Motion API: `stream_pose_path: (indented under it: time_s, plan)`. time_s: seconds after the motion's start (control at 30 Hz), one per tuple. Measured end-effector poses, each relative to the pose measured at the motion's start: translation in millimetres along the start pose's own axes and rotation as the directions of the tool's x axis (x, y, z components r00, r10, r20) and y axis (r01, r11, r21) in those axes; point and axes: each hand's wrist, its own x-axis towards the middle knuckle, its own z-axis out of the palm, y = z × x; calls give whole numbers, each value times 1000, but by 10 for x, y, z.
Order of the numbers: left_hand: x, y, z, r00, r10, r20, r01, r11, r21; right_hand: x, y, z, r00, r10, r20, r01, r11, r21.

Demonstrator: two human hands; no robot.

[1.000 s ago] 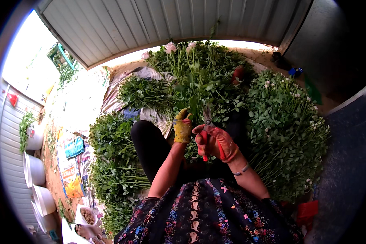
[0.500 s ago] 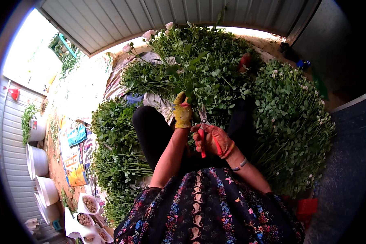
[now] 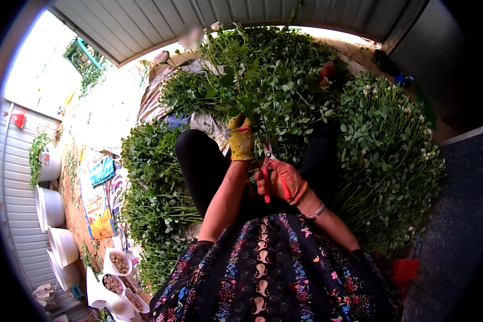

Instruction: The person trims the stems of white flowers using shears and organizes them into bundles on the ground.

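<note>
My left hand (image 3: 240, 140), in a patterned yellow glove, is closed round the lower stems of a leafy bunch of roses (image 3: 242, 80). Pale pink blooms (image 3: 162, 57) stand at the bunch's far left end. Just right of and below it, my right hand (image 3: 286, 182) wears an orange-red glove and grips red-handled pruning shears (image 3: 268, 153). Their metal blades point away from me, beside the left glove's cuff and apart from the held stems. The stem ends inside the left fist are hidden.
Heaps of cut leafy stems lie ahead, at left (image 3: 155, 177) and at right (image 3: 386, 172). White tubs (image 3: 51, 209) line the left wall, with white containers of rose heads (image 3: 112, 284) nearer. A red crate (image 3: 405, 271) sits low at right; a metal panel (image 3: 231, 13) spans the far side.
The rose bunch has shifted slightly up and left in the picture, with the left hand still round it. The right hand keeps its hold on the shears, and their blades look less spread.
</note>
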Motion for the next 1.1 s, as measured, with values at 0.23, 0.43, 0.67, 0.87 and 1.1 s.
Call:
stream_pose_path:
  time_s: [0.23,0.43,0.67,0.87,1.1]
  plan:
    - [-81,201,114,999,-15,28,14,1000,8,68,-72,-134,996,5,-91,6,993,120]
    - [-136,151,97,999,31,31,-32,999,32,53,-69,-157,999,11,-46,-3,985,170]
    - [-107,161,15,985,-18,169,2,996,95,-62,-91,-97,975,-194,-109,205,974,95]
    - [-52,163,-191,948,-66,310,34,993,109,-193,-298,289,966,-164,199,189,976,-111]
    - [-85,197,-328,876,-33,482,1,998,68,-89,-455,928,969,-66,237,146,931,-335]
